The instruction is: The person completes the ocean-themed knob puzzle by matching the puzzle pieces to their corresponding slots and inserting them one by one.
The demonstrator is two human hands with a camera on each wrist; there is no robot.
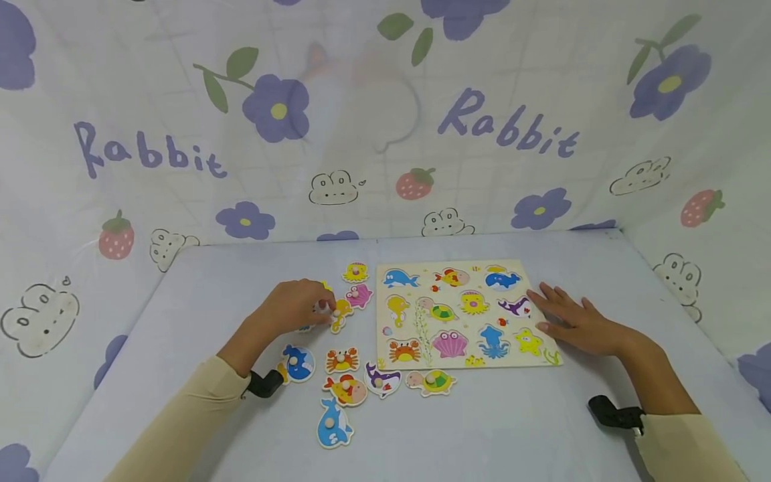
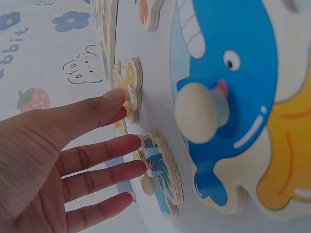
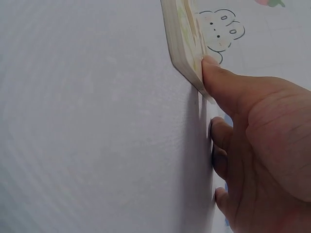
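My left hand (image 1: 299, 306) pinches the knob of a yellow seahorse puzzle piece (image 1: 340, 318) with thumb and index finger, left of the puzzle board (image 1: 415, 266). In the left wrist view the other fingers extend over a blue squid piece (image 2: 165, 177), and a blue whale piece (image 2: 252, 58) with a wooden knob looms close. My right hand (image 1: 587, 328) lies spread at the board's right edge. The right wrist view has its thumb (image 3: 218, 80) on the board's corner and the other fingers down at the table.
An octopus piece (image 1: 355, 271) and a pink shell piece (image 1: 359, 296) lie beyond the seahorse. Nearer are a crab (image 1: 342, 368), a red-and-yellow fish (image 1: 355, 396), a purple whale (image 1: 391, 381), a turtle (image 1: 444, 383) and a light-blue whale (image 1: 334, 436). A printed curtain (image 1: 373, 221) hangs behind.
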